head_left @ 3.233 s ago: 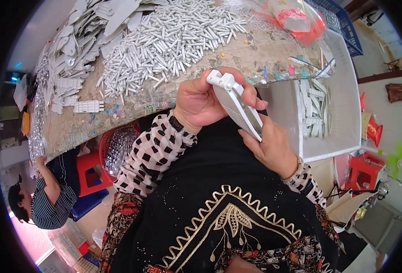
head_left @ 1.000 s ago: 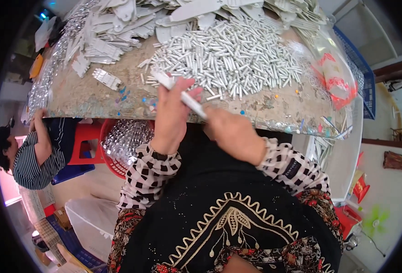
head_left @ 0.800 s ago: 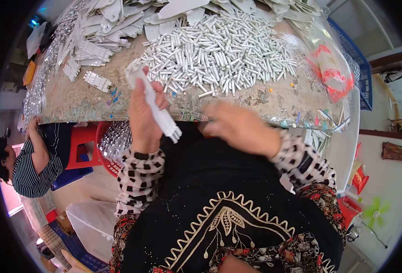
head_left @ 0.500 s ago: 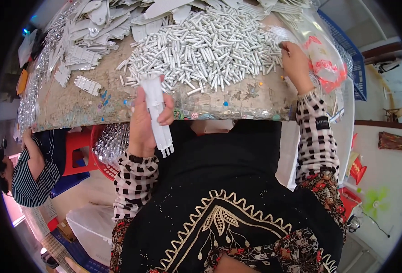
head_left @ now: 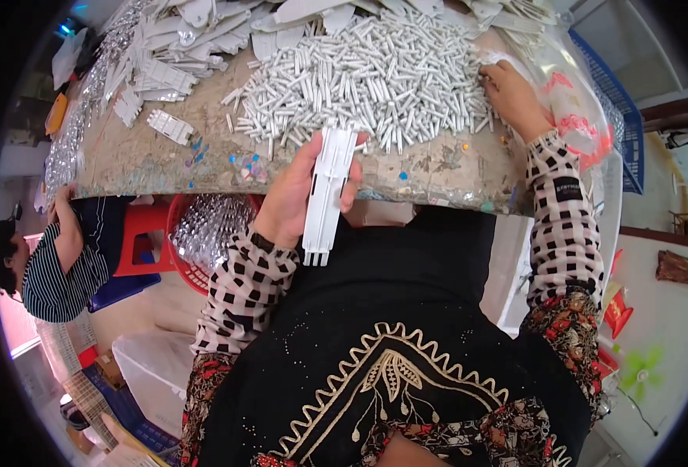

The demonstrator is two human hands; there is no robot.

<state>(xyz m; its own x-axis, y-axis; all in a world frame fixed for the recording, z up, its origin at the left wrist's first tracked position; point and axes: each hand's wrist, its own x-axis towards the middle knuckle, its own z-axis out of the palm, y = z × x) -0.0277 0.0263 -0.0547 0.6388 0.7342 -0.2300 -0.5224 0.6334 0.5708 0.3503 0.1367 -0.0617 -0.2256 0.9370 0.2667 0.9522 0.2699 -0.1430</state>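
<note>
Her left hand [head_left: 297, 194] grips a long white plastic holder [head_left: 327, 194] at the worktop [head_left: 149, 156] edge, apparently empty, while her right hand [head_left: 511, 93], fingers curled, reaches into the heap of small white tubes [head_left: 375, 78], most seemingly unloaded.

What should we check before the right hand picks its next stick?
1. Left hand grips white holder: ok.
2. Holder's pronged end points toward the body, clear of the table: ok.
3. Right hand at the stick pile's right edge: ok.
4. Stick pinched in right fingers: cannot tell.
5. Free slots in holder: cannot tell.
6. Plastic bag lies under the right wrist, may snag: not ok.
</note>
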